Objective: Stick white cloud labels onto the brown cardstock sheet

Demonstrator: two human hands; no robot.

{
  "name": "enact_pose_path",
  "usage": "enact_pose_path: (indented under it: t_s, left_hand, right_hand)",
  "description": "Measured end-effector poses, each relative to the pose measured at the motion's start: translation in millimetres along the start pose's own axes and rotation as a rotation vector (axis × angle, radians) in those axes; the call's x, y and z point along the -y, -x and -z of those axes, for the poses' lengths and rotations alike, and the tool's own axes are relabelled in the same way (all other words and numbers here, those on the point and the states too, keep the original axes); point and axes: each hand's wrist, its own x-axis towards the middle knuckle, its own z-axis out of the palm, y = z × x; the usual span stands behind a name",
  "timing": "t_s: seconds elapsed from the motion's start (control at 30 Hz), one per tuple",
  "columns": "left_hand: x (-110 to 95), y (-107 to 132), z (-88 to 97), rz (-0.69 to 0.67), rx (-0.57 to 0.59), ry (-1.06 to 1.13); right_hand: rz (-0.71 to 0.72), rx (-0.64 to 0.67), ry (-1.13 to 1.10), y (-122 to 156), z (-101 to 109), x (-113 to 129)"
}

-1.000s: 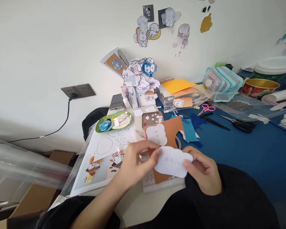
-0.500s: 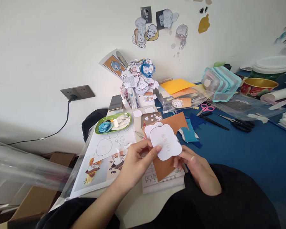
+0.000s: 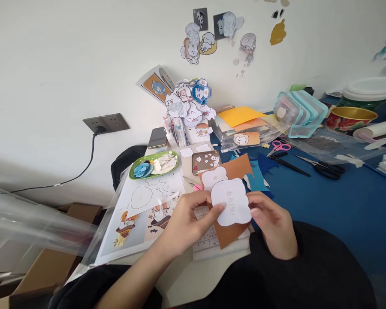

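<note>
A white cloud-shaped paper cutout [image 3: 230, 201] with faint writing is held over a brown felt sheet [image 3: 236, 169]. My left hand [image 3: 188, 221] pinches the cutout's lower left edge between thumb and fingers. My right hand [image 3: 272, 223] is curled at the cutout's right edge, gripping it and the brown sheet behind. A second white cloud cutout [image 3: 214, 177] lies on the brown sheet just above. Both rest above a small gridded cutting mat [image 3: 209, 238] on the white table.
A green dish [image 3: 153, 165] of felt pieces, printed pattern sheets [image 3: 148, 201], a phone [image 3: 157, 137], a brown tin [image 3: 206, 161], blue felt scraps [image 3: 257, 176], pink scissors [image 3: 278, 146] and black scissors [image 3: 321, 168] on the blue cloth. A wall socket with cable [image 3: 105, 123]. Clear plastic sheet [image 3: 35, 219] at left.
The white cutout was turned from lying flat to facing me and now sits lower and to the right over the brown sheet. Both hands stayed on it.
</note>
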Motion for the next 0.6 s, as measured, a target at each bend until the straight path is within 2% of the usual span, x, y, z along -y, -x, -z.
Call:
enact_pose_path:
  t_s: [0.1, 0.23, 0.43, 0.5, 0.6]
  left_hand:
    - [-1.3, 0.2, -1.6, -0.038, 0.005, -0.070]
    - [-3.8, 1.5, -2.4, -0.094, -0.001, -0.154]
    - [4.9, 1.7, 1.0, -0.073, -0.089, -0.135]
    - [10.2, 0.8, 3.0, -0.037, -0.108, -0.060]
    - [15.8, -1.1, 3.5, -0.037, -0.096, 0.080]
  right_hand:
    - [-0.039, -0.107, 0.041, 2.5, -3.8, 0.7]
    - [-0.036, -0.156, 0.007, 2.6, 1.1, -6.8]
    - [-0.130, -0.295, -0.173, -3.5, 10.0, -14.1]
    - [-0.184, -0.266, -0.199, -4.4, 8.8, -11.4]
    - [-0.229, -0.110, -0.112, -3.7, 4.9, -3.4]
